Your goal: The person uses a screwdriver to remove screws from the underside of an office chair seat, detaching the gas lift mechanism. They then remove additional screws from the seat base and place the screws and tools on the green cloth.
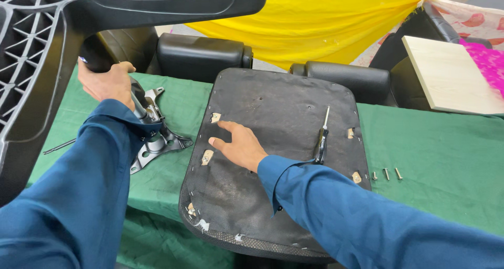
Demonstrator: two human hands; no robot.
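Note:
An upturned black chair seat [278,111] lies on a green-covered table [436,159], its fabric underside up with several small tan patches. My right hand [239,145] rests flat on it, fingers spread, near the left patches. My left hand [107,82] grips the black frame of a chair back [37,75] held up at the left. Below that hand a metal chair mechanism plate [157,140] with a cylinder sits on the table. A screwdriver [321,140] lies on the seat to the right of my right hand.
Three bolts [386,174] lie on the green cloth right of the seat. Black armrests [202,54] stand behind the seat. A pale wooden board [451,75] sits at the far right, yellow cloth [325,22] behind. A thin metal rod [59,146] lies at the left.

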